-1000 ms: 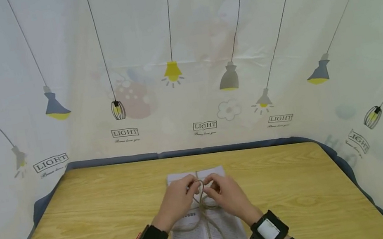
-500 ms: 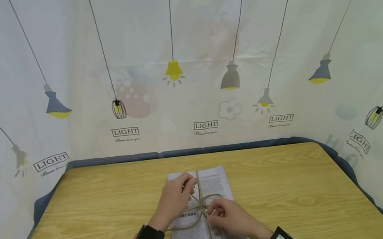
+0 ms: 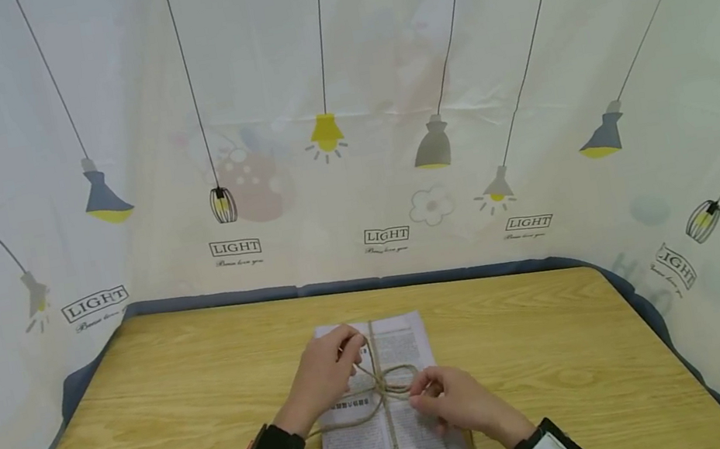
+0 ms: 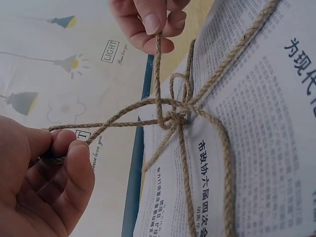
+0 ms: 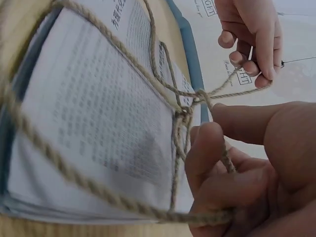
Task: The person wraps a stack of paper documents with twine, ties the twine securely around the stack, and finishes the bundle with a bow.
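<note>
A stack of printed newspaper [image 3: 359,444] lies on the table, bound crosswise with brown twine [image 3: 394,439]. The twine meets in a knot [image 4: 175,117] near the stack's middle, with loops about it. My left hand [image 3: 329,375] pinches a loop of twine between thumb and fingers, drawn up from the knot toward the far left. To the right of the knot, my right hand [image 3: 460,401] pinches another strand, which runs taut from the knot in the left wrist view. In the right wrist view, a loose length of twine also passes into the right hand's curled fingers [image 5: 207,182].
The wooden table [image 3: 184,409] extends around the stack on both sides. Behind it hangs a pale curtain [image 3: 277,57] printed with lamps, with a dark blue band [image 3: 342,287] along the table's far edge. Black straps with devices sit on both wrists.
From beside the left hand above the knot, my right hand has come down and then right, drawing twine. My left hand has shifted slightly left, still pinching its loop.
</note>
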{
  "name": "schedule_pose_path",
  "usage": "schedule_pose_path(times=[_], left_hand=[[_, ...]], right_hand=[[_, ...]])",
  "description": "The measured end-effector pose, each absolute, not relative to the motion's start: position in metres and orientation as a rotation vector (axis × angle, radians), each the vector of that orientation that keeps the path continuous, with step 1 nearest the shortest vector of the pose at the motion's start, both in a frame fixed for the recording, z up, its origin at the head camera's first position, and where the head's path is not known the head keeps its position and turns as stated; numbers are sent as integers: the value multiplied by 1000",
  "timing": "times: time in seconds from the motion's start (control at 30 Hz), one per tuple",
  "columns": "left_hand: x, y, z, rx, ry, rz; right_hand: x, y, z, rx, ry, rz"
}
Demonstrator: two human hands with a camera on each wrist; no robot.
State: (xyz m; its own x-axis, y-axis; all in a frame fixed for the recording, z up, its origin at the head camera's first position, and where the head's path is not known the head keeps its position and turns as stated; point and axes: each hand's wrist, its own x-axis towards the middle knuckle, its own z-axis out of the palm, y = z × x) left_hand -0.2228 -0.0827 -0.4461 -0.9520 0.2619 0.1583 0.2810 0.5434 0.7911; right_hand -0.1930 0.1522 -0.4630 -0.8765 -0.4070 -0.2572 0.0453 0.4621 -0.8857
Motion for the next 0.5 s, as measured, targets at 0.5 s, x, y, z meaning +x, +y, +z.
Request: schedule_pose_path(times=[0.5], left_hand=[[-221,-87,-449,-550,-2702,-1452]], right_hand=[[-212,153,-445,-498,2909,-743]])
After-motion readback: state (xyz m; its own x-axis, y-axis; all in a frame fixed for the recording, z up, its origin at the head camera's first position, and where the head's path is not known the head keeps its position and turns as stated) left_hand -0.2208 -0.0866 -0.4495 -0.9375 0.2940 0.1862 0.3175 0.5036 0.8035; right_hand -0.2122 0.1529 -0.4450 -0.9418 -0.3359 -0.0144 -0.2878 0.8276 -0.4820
